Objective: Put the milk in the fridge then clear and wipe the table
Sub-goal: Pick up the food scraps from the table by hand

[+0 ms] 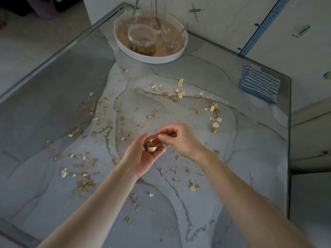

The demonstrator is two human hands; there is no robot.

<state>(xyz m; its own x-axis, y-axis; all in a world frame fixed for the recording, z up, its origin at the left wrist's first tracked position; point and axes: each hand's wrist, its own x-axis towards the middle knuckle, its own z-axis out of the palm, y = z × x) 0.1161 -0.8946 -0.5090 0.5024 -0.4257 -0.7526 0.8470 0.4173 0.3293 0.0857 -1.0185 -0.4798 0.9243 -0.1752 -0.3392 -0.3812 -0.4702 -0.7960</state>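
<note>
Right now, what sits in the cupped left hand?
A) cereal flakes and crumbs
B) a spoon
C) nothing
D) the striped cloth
A: pale flakes and brown crumbs lie in the palm of the left hand, held over the littered table.

**Both arms out, grips meeting in the middle**

Both bare forearms reach forward from the bottom of the view and angle in toward each other. The left grip (141, 156) is turned palm up and cupped, with the fingers curled loosely round a few flakes (151, 149) in the hollow. The right grip (179, 138) sits palm down just beside it, fingertips (160, 136) bunched together right at the edge of the left palm. Can't tell if it's actually pinching anything. Wrists look pretty much straight.
</note>
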